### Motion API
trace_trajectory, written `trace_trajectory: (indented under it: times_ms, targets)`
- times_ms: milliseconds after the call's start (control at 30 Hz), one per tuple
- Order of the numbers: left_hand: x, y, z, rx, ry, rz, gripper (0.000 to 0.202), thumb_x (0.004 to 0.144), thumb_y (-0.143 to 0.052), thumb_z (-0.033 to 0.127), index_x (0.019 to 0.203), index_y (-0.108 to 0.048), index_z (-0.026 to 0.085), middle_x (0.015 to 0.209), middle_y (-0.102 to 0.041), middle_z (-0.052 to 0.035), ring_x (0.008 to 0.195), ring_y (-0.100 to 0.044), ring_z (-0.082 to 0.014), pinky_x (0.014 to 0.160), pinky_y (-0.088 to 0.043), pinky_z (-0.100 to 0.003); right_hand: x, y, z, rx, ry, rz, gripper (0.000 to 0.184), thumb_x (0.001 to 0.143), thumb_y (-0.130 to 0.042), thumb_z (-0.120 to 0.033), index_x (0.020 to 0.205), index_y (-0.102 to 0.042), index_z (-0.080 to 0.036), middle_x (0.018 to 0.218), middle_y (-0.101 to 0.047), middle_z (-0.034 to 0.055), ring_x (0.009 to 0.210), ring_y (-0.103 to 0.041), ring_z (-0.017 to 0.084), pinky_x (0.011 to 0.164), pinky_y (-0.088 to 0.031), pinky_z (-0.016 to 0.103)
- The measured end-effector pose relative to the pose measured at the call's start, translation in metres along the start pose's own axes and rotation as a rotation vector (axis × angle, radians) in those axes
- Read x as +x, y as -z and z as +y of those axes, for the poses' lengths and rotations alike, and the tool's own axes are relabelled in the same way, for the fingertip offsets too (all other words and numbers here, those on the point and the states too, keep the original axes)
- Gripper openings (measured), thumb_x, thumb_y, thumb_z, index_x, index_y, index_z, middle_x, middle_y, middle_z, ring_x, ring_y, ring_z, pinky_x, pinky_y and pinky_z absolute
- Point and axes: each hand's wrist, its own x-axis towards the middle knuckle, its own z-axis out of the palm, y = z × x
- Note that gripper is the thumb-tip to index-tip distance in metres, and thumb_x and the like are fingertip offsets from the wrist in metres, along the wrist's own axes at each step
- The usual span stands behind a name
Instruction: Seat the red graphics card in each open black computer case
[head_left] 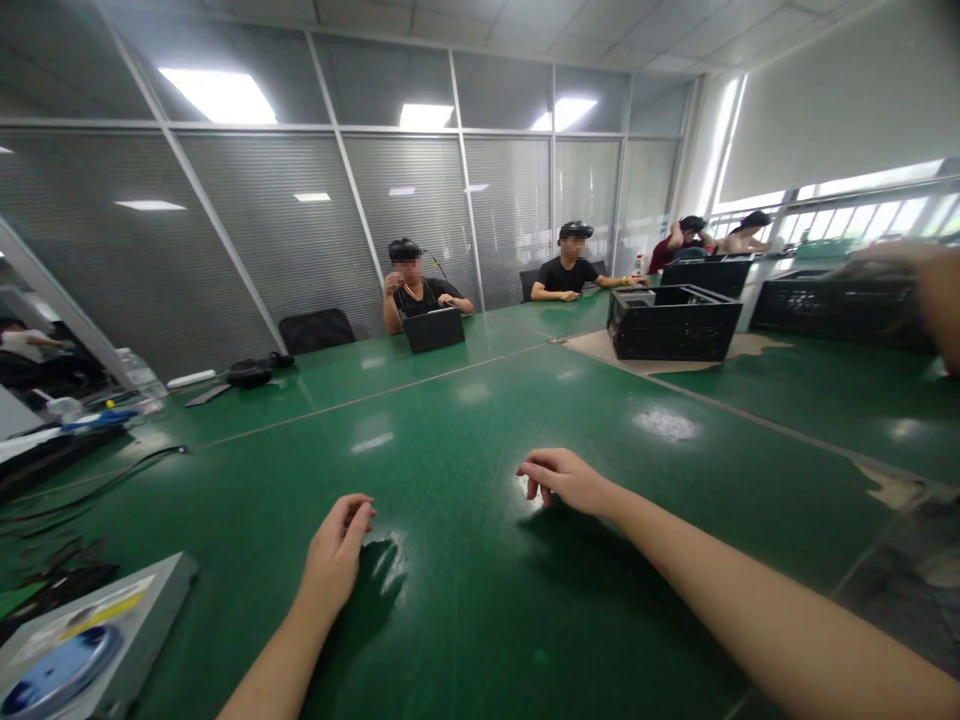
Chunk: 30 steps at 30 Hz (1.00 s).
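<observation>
While both hands [337, 550] [562, 480] rest, seemingly empty, on the green table [465, 420].

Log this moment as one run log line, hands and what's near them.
left hand: empty, fingers curled, on green table | right hand: empty, resting on table | nearby: optical drive at left edge | black computer case far right

Both hands over the desk [465, 420], near edge: left hand [339, 550] left of centre, right hand [566, 478] right of it and slightly further out, well apart. Drive [82, 645] on the desk at near left corner, left of the left hand. Cables [82, 495] behind the drive at the left edge. Case [671, 322] on the desk far right, second case [836, 300] right of it. Laptop [433, 328] at the far edge, centre, a person [414, 290] seated behind it. Second person [574, 265] right of the first, behind the case.
</observation>
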Motion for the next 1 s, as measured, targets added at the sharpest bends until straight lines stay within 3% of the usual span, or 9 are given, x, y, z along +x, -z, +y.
trace_trajectory:
  times_ms: [267, 367, 467, 567, 900, 1000]
  targets:
    - [-0.003, 0.001, 0.005, -0.010, -0.013, 0.031, 0.041, 0.088, -0.047, 0.056, 0.101, -0.060, 0.020, 0.092, -0.068, -0.0050, 0.083, -0.067, -0.0221, 0.073, -0.052, -0.033, 0.000, -0.003, 0.003, 0.046, -0.038, -0.029, 0.043, 0.092, -0.050, -0.051, 0.096, -0.066, -0.012, 0.076, -0.069, 0.0057, 0.053, -0.058, 0.013, 0.056, -0.044, 0.026]
    - [-0.003, 0.001, 0.005, -0.006, -0.012, 0.028, 0.040, 0.088, -0.048, 0.056, 0.101, -0.060, 0.020, 0.093, -0.069, -0.0051, 0.084, -0.066, -0.0222, 0.073, -0.052, -0.033, 0.001, -0.003, 0.004, 0.359, -0.071, -0.041, 0.049, 0.091, -0.049, -0.058, 0.098, -0.065, -0.011, 0.081, -0.069, 0.0080, 0.060, -0.062, 0.015, 0.063, -0.047, 0.028]
    - [-0.003, 0.000, 0.003, -0.008, -0.004, 0.027, 0.040, 0.088, -0.047, 0.056, 0.102, -0.059, 0.020, 0.094, -0.068, -0.0049, 0.084, -0.066, -0.0219, 0.074, -0.052, -0.033, 0.001, 0.001, 0.002, 0.787, -0.094, -0.118, 0.062, 0.093, -0.036, -0.067, 0.113, -0.061, -0.014, 0.104, -0.069, 0.0142, 0.082, -0.068, 0.022, 0.078, -0.049, 0.037]
    - [-0.001, -0.001, 0.001, -0.024, 0.005, 0.022, 0.043, 0.088, -0.047, 0.057, 0.102, -0.059, 0.019, 0.095, -0.068, -0.0055, 0.087, -0.066, -0.0224, 0.074, -0.052, -0.033, -0.001, 0.008, -0.002, 1.008, -0.101, -0.188, 0.073, 0.092, -0.024, -0.073, 0.125, -0.054, -0.015, 0.127, -0.061, 0.0191, 0.103, -0.065, 0.029, 0.088, -0.047, 0.044]
    - [0.000, -0.001, -0.005, -0.035, 0.006, -0.013, 0.047, 0.089, -0.045, 0.057, 0.107, -0.066, 0.019, 0.102, -0.069, -0.0077, 0.089, -0.065, -0.0227, 0.076, -0.051, -0.033, -0.005, 0.013, -0.008, 1.181, -0.105, -0.245, 0.087, 0.086, -0.021, -0.081, 0.135, -0.045, -0.014, 0.141, -0.049, 0.0232, 0.120, -0.056, 0.034, 0.100, -0.040, 0.052]
    - [0.000, -0.001, -0.010, -0.134, 0.032, -0.022, 0.052, 0.089, -0.044, 0.058, 0.110, -0.068, 0.017, 0.105, -0.068, -0.0092, 0.087, -0.064, -0.0213, 0.076, -0.050, -0.033, -0.008, 0.015, -0.013, 1.229, -0.098, -0.253, 0.092, 0.082, -0.023, -0.085, 0.139, -0.041, -0.015, 0.145, -0.045, 0.0222, 0.126, -0.051, 0.036, 0.104, -0.035, 0.054]
